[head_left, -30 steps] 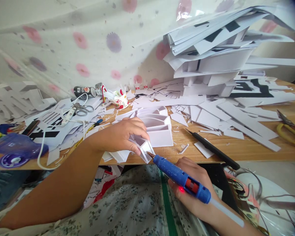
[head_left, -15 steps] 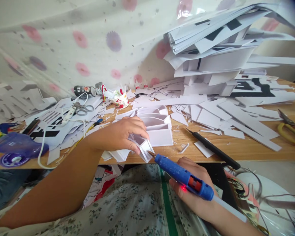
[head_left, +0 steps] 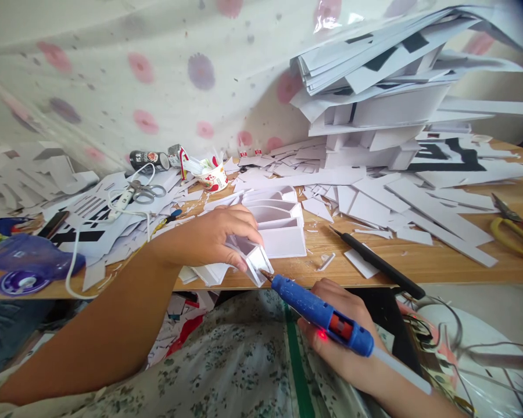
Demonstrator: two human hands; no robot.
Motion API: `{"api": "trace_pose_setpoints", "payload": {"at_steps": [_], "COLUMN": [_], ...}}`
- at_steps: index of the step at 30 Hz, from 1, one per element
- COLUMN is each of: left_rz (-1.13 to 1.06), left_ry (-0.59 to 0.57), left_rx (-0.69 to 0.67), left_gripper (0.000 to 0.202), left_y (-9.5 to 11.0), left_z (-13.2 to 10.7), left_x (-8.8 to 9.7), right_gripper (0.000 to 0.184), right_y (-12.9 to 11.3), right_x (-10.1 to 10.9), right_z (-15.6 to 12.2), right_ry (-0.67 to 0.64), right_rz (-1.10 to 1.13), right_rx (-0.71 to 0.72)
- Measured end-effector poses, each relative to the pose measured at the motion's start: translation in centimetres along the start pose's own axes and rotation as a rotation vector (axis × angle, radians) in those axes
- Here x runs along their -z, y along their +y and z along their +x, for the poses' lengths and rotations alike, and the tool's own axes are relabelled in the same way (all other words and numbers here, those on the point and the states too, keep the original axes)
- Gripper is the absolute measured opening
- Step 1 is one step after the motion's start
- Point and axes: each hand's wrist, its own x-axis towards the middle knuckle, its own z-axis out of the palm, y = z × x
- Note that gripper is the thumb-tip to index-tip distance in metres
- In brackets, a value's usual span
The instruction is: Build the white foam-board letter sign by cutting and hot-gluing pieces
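My left hand [head_left: 233, 235] is closed on a white foam-board letter piece [head_left: 257, 262], with the thumb in front and the fingers over its top. The piece has raised side walls and an end that faces me at the table's front edge. In my right hand [head_left: 342, 316] is a blue hot glue gun [head_left: 318, 310] with a small red light glowing and a clear glue stick out of its back. Its brown nozzle tip [head_left: 268, 274] points into the end of the piece, at or very near the inner wall. Another walled white foam-board form [head_left: 283, 240] lies just behind.
A black pen-shaped tool [head_left: 377, 261] lies at the right front edge, with yellow-handled snips [head_left: 512, 226] farther right. White offcuts [head_left: 366, 203] and a tall stack of boards [head_left: 375, 104] fill the back right. Scissors [head_left: 146, 191], a power strip [head_left: 122, 203] and a tape dispenser [head_left: 30, 258] lie left.
The glue gun has shifted slightly left and down, its nozzle staying at the end of the piece. My left hand keeps its hold and has barely moved.
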Motion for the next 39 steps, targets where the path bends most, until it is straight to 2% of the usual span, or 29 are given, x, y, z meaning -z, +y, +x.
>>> {"api": "trace_pose_setpoints", "payload": {"at_steps": [11,19,27,39], "left_rz": [0.005,0.000,-0.013,-0.008], "left_ry": [-0.004,-0.011,-0.010,-0.019], "left_rx": [-0.016,0.022,0.028,0.016], "left_gripper": [0.028,0.025,0.025,0.027], "left_y": [0.1,0.2,0.3,0.3], "left_z": [0.0,0.0,0.0,0.2], "left_x": [0.1,0.4,0.5,0.3], "right_gripper": [0.020,0.023,0.022,0.022], "right_y": [0.5,1.0,1.7,0.3], "right_x": [-0.1,0.1,0.0,0.4], "right_z": [-0.5,-1.1,-1.2,0.3], "right_ry": [-0.021,-0.045,0.013,0.068], "right_rz": [0.006,0.018,0.023,-0.002], "right_rx": [-0.010,-0.096,-0.112,-0.012]}}
